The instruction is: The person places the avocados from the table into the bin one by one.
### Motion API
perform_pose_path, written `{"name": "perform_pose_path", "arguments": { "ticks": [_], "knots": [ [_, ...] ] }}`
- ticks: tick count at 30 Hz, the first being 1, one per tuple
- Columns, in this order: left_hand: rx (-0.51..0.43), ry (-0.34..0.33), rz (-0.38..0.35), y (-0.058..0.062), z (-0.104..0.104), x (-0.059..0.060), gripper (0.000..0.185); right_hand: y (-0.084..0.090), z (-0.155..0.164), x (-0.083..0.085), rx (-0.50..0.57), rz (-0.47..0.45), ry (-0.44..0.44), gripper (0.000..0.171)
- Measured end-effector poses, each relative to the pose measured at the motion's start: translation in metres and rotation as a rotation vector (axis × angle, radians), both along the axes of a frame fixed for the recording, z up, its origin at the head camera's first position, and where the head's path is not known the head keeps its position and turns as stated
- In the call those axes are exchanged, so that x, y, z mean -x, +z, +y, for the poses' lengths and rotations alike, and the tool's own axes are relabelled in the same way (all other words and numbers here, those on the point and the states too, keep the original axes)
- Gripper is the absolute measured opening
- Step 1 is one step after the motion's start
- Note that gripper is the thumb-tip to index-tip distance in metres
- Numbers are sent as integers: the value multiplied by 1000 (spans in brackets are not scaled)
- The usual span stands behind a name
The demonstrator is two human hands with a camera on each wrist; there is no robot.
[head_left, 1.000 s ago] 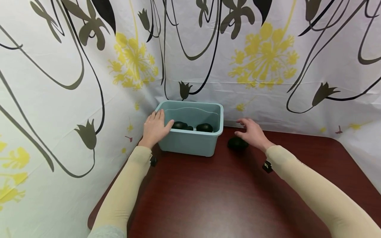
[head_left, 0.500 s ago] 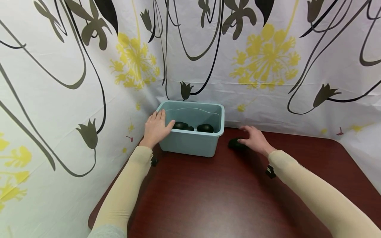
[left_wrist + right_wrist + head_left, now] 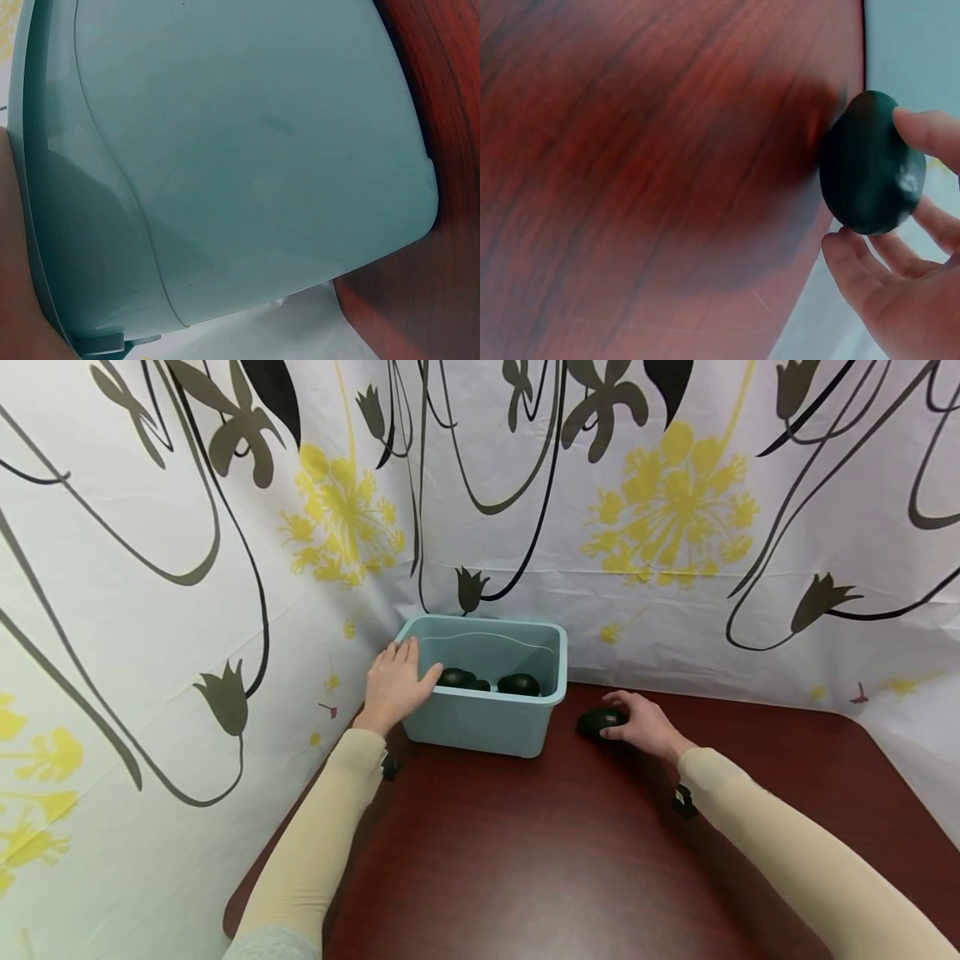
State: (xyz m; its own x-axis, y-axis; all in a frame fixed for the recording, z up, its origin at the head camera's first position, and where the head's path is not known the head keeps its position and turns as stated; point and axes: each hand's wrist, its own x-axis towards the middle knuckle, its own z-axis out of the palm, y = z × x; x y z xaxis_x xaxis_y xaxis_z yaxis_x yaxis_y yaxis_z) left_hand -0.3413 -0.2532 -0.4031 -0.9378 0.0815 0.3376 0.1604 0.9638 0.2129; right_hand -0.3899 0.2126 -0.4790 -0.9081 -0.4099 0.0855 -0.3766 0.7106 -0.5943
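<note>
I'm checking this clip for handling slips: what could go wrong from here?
The right hand holds the dark smooth stone only with thumb and fingertips; it might slip and roll on the table. The left hand merely rests on the teal bin, so a bump could shift it. Two stones already inside could get struck.

- A makeshift recording booth rather than a lived-in room.
- A flower-printed white curtain [image 3: 675, 510] hangs close on two sides.
- A dark red wood-grain counter [image 3: 570, 860] fills the corner.
</note>
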Motion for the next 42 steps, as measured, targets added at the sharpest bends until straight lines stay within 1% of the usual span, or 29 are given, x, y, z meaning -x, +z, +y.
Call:
{"name": "perform_pose_path", "arguments": {
  "ticks": [5, 8, 16, 24, 28, 34, 42],
  "knots": [
    [-1, 5, -10, 2, 1, -1, 88, -4, -2, -2, 8, -3, -2, 62],
    [-1, 6, -9, 1, 1, 0, 88, -5, -2, -2, 18, -8, -4, 63],
    [-3, 2, 16, 0, 1, 0, 87, -9, 0, -1, 38, -24, -25, 69],
    [0, 10, 0, 0, 2, 0, 87, -12, 2, -1, 62, -11, -45, 67],
    [-2, 9, 4, 0, 2, 1, 87, -14, 4, -2, 71, -15, -58, 63],
    [-3, 10, 8, -2, 2, 2, 87, -14, 6, -4, 60, -13, -55, 60],
    [-6, 14, 11, -1, 2, 2, 89, -11, 7, -7, 56, -15, -41, 60]
  ]
}}
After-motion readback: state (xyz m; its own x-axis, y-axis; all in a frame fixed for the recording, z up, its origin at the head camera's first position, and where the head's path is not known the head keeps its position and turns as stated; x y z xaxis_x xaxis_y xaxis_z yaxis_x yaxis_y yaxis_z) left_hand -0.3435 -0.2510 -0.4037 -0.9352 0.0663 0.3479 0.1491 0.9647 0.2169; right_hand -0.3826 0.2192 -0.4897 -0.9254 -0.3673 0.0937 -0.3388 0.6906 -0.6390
